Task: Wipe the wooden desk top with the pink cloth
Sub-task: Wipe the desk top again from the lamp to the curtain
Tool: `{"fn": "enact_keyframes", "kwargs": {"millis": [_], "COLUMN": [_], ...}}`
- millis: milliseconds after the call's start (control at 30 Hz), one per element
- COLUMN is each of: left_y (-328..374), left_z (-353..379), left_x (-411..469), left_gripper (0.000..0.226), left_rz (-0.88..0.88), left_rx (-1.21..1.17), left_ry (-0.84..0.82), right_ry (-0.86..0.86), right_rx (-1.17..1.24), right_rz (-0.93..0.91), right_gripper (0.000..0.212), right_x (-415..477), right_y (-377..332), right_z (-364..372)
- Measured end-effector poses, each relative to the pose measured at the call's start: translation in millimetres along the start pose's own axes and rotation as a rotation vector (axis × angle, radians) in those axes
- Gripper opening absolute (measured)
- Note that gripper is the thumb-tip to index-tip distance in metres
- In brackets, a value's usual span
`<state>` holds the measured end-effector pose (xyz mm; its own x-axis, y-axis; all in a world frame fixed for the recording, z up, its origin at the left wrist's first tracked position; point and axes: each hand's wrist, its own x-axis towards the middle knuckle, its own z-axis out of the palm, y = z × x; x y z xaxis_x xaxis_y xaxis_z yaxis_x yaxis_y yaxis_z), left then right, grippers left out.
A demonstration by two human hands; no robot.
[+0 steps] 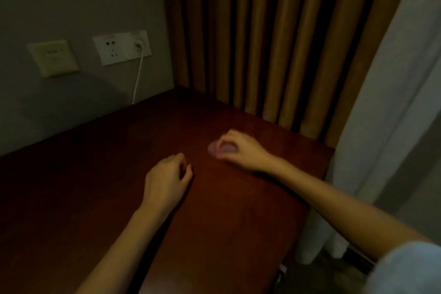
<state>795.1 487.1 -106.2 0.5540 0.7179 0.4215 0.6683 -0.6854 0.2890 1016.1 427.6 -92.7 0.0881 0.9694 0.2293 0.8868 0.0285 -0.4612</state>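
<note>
A dark reddish wooden desk top (114, 174) fills the lower left of the head view in dim light. My right hand (235, 148) rests on the desk near its far right corner, fingers curled round a small bunched pink cloth (218, 148), which pokes out to the left of the fingers. My left hand (167, 179) lies on the desk a little nearer and to the left, its fingers loosely curled with nothing in them. The picture is blurred and most of the cloth is hidden inside the right hand.
A grey wall behind the desk carries a switch plate (52, 58) and a white socket (121, 48) with a white cable (138, 76) running down to the desk. Brown curtains (274, 43) hang at the back right, a pale curtain (393, 102) beside the desk's right edge.
</note>
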Motion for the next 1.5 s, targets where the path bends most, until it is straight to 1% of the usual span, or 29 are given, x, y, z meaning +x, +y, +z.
{"fn": "enact_keyframes", "kwargs": {"millis": [67, 100, 167, 233, 267, 300, 367, 433, 533, 567, 600, 633, 667, 733, 767, 800, 833, 867, 900, 967, 1067, 1100, 1133, 1167, 1200, 1267, 1333, 1433, 1500], "left_y": [1.0, 3.0, 10.8, 22.9, 28.6, 33.4, 37.0, 35.4, 34.2, 35.8, 38.6, 42.1, 46.3, 55.1, 58.1, 59.7, 59.7, 58.8, 57.5, 55.1, 53.3, 53.5, 53.8, 54.1, 54.9, 57.5, 59.4, 59.9, 58.3], "left_z": [0.4, 0.5, 0.5, 0.6, 0.7, 0.8, -0.6, -2.8, -5.2, -5.3, -5.3, -5.5, -5.6, -6.1, -6.6, -7.2, -7.8, -8.3, -9.1, -9.9, -9.8, -9.8, -9.9, -9.6, -9.4, -9.3, -9.8, -11.2, -11.9], "left_x": [-1.6, -1.6, -3.0, -8.3, -11.7, -14.8, -18.6, -21.0, -25.3, -26.9, -28.7, -31.4, -35.4, -44.1, -47.9, -50.0, -50.7, -50.9, -51.5, -53.5, -56.2, -56.6, -56.3, -56.0, -56.4, -57.0, -55.5, -53.4, -54.4], "left_gripper": [0.022, 0.022, 0.022, 0.022, 0.022, 0.021, 0.022, 0.022, 0.022, 0.022, 0.022, 0.022, 0.022, 0.021, 0.021, 0.021, 0.020, 0.020, 0.020, 0.021, 0.022, 0.023, 0.023, 0.023, 0.022, 0.022, 0.022, 0.023, 0.024], "left_rz": [0.001, 0.006, 0.022, 0.054, 0.077, 0.097, 0.107, 0.081, 0.038, 0.039, 0.050, 0.066, 0.084, 0.122, 0.136, 0.145, 0.149, 0.148, 0.145, 0.138, 0.127, 0.128, 0.131, 0.134, 0.133, 0.127, 0.119, 0.116, 0.113], "left_rx": [0.012, 0.020, 0.023, 0.007, 0.000, -0.004, -0.013, -0.021, -0.012, -0.011, -0.011, -0.010, -0.012, -0.027, -0.035, -0.041, -0.045, -0.049, -0.050, -0.050, -0.047, -0.047, -0.046, -0.044, -0.040, -0.030, -0.032, -0.034, -0.036], "left_ry": [0.001, 0.002, 0.000, -0.011, -0.017, -0.019, -0.012, -0.003, 0.004, 0.008, 0.011, 0.006, -0.006, -0.029, -0.036, -0.037, -0.034, -0.032, -0.034, -0.037, -0.022, -0.018, -0.017, -0.018, -0.022, -0.036, -0.038, -0.036, -0.041], "right_ry": [-0.059, -0.043, 0.092, 0.211, 0.238, 0.254, 0.270, 0.236, 0.090, 0.033, -0.018, -0.030, 0.011, 0.199, 0.269, 0.290, 0.293, 0.290, 0.287, 0.246, 0.063, 0.015, 0.011, 0.053, 0.138, 0.275, 0.315, 0.309, 0.287], "right_rx": [0.036, 0.033, -0.002, -0.044, -0.066, -0.093, -0.141, -0.111, -0.007, 0.037, 0.051, 0.050, 0.006, -0.060, -0.077, -0.097, -0.104, -0.121, -0.113, -0.080, 0.016, 0.042, 0.044, 0.044, 0.047, 0.034, -0.009, -0.064, -0.062], "right_rz": [-0.064, -0.043, 0.092, 0.245, 0.294, 0.303, 0.280, 0.209, -0.011, -0.091, -0.126, -0.108, -0.063, 0.074, 0.175, 0.265, 0.315, 0.318, 0.310, 0.225, 0.014, -0.025, -0.017, 0.033, 0.093, 0.258, 0.379, 0.463, 0.395], "right_gripper": [0.024, 0.024, 0.018, 0.012, 0.012, 0.014, 0.017, 0.016, 0.020, 0.020, 0.021, 0.022, 0.025, 0.028, 0.026, 0.020, 0.013, 0.009, 0.008, 0.011, 0.018, 0.019, 0.020, 0.022, 0.022, 0.017, 0.013, 0.018, 0.018], "right_x": [-55.8, -75.7, -92.6, -83.3, -71.7, -57.8, -35.7, -34.9, -87.3, -112.4, -133.5, -147.7, -155.1, -151.7, -142.7, -131.1, -118.0, -106.0, -96.8, -97.1, -139.6, -154.3, -163.9, -167.8, -166.8, -150.9, -117.6, -68.7, -59.6], "right_y": [-6.1, 4.6, 44.2, 78.8, 86.6, 89.8, 71.9, 25.6, -53.1, -65.8, -66.5, -55.1, -37.2, 8.7, 28.8, 42.7, 49.7, 48.7, 39.8, -0.5, -48.4, -47.6, -36.3, -17.3, 9.0, 59.3, 93.2, 96.6, 70.0], "right_z": [-3.0, -12.3, -37.7, -57.1, -60.4, -56.6, -39.8, -16.7, 15.0, 17.2, 14.4, 5.9, -5.4, -31.5, -42.3, -49.0, -50.3, -45.8, -37.4, -15.1, 3.0, -3.0, -13.1, -25.0, -36.6, -56.5, -68.0, -66.2, -54.2]}}
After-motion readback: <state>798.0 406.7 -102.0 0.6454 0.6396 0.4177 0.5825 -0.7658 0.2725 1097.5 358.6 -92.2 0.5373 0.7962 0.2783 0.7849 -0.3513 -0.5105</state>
